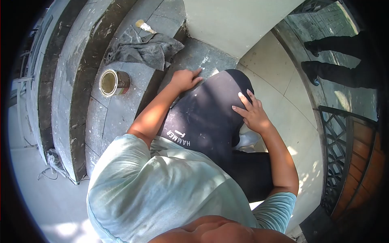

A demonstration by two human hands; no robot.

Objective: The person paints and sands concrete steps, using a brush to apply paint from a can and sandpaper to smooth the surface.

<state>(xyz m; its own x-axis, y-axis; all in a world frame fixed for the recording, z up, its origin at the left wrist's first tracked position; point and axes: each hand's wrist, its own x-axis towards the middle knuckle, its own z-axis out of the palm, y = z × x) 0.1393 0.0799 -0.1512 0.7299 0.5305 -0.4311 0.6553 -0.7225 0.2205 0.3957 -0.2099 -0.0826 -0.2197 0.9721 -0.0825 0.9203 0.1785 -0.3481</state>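
Note:
My left hand (187, 80) is low over the dark tiled step (210, 58), beside my raised leg. Its index finger points out towards white paint marks (204, 61) on the tile. I see nothing held in it, though the curled fingers partly hide its underside. My right hand (256, 115) rests open on the knee of my dark trousers (202, 109), fingers spread. To the left of my left hand stands an open paint can (115, 82), upright on a step. Behind the can lies a crumpled grey cloth (142, 50), with a paint-stained brush (145, 26) just past it.
Curved dark steps (67, 89) rise on the left, with a plastic bag (56, 158) near their lower end. A pale wall (227, 24) stands ahead. On the right are a metal gate (336, 150) and another person's legs (336, 75) in dark trousers.

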